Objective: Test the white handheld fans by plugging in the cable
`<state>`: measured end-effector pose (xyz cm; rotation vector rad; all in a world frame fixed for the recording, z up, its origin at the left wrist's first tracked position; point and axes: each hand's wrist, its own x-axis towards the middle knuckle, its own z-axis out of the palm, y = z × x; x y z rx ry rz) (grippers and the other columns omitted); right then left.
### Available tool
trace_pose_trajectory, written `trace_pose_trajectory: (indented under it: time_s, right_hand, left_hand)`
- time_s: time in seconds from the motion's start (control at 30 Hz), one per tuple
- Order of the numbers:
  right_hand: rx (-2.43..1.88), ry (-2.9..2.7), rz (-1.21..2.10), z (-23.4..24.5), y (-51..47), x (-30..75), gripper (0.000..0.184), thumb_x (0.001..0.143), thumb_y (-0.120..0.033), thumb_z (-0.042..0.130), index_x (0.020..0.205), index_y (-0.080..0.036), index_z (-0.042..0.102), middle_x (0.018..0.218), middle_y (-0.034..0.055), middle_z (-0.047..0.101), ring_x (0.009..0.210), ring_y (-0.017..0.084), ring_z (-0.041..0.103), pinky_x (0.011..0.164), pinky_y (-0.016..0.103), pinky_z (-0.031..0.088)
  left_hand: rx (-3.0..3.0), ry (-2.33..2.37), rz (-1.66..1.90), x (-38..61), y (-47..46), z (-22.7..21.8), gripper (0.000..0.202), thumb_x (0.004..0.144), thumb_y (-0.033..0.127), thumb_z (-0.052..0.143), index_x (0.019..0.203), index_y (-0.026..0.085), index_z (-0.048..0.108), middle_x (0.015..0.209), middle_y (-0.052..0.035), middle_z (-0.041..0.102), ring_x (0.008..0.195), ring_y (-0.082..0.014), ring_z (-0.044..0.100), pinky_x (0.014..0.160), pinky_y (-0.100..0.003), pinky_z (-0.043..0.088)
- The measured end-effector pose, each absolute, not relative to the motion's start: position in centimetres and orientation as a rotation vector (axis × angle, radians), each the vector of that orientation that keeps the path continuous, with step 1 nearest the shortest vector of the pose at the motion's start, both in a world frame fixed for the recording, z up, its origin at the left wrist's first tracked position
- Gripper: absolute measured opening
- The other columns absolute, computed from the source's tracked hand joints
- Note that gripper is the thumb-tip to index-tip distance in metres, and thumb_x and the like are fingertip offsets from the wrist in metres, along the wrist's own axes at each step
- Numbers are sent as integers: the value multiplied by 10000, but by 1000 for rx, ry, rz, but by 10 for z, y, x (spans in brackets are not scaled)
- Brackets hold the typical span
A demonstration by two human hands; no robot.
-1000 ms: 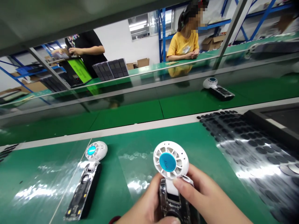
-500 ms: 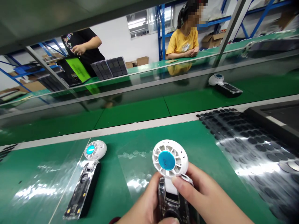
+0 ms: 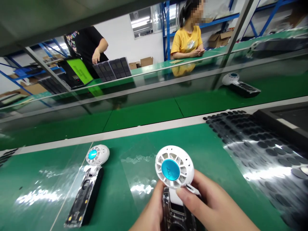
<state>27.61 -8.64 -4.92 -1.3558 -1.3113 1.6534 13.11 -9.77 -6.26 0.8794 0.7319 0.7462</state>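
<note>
Both my hands hold a handheld fan (image 3: 170, 170) upright in front of me, its white round head with a blue centre disc on top and a dark, glossy handle below. My left hand (image 3: 154, 205) wraps the handle's left side. My right hand (image 3: 204, 199) grips from the right, its thumb pressed at the neck under the fan head and its other fingers behind. The lower handle runs out of view at the bottom edge. A second handheld fan (image 3: 90, 186), white-headed with a transparent-fronted handle, lies on the green table to the left.
A clear plastic sheet (image 3: 141, 170) lies behind my left hand. At right is a sheet of black round stickers (image 3: 262, 141) beside a dark tray (image 3: 284, 118). Another fan (image 3: 242, 85) rests on the green conveyor belt (image 3: 144, 112). Two people stand or sit across the line near dark boxes (image 3: 113, 69).
The fan on the belt has moved right. The fan head in my hands has tilted slightly and sits a little lower. A co-worker's hand has come down to the dark boxes.
</note>
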Motion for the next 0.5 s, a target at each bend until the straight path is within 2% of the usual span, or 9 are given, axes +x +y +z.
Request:
trace_pose_trajectory:
  time_s: [0.17, 0.3, 0.4, 0.5]
  right_hand:
    - [-1303, -1283, 1656, -48, -85, 280, 181, 779, -368, 474, 873, -237, 556, 777, 12, 608, 733, 198, 569, 679, 301, 454]
    - [-1281, -1367, 1669, -49, -83, 283, 285, 685, -231, 581, 970, -238, 572, 938, 25, 586, 860, 207, 568, 756, 301, 458]
    - [-1318, -1423, 1630, -51, -83, 283, 373, 624, -132, 588, 977, -253, 599, 992, 12, 575, 936, 210, 553, 772, 280, 450]
    - [-1333, -1393, 1622, -59, -84, 280, 372, 608, -162, 584, 969, -247, 598, 977, 16, 583, 926, 222, 562, 765, 297, 457]
  left_hand:
    - [754, 615, 814, 134, -103, -60, 661, 695, 399, 636, 1270, 228, 358, 1175, -101, 557, 1166, -308, 436, 1001, -475, 243]
    - [665, 737, 900, 131, -105, -61, 446, 794, 455, 483, 1173, 224, 445, 1159, -83, 579, 1139, -272, 468, 992, -443, 263]
    - [718, 926, 911, 129, -102, -62, 466, 784, 514, 459, 1148, 224, 426, 1107, -70, 614, 1070, -270, 520, 977, -448, 286]
    - [805, 1027, 875, 129, -100, -63, 592, 741, 599, 443, 1167, 194, 376, 1034, -97, 640, 1045, -299, 525, 917, -461, 346]
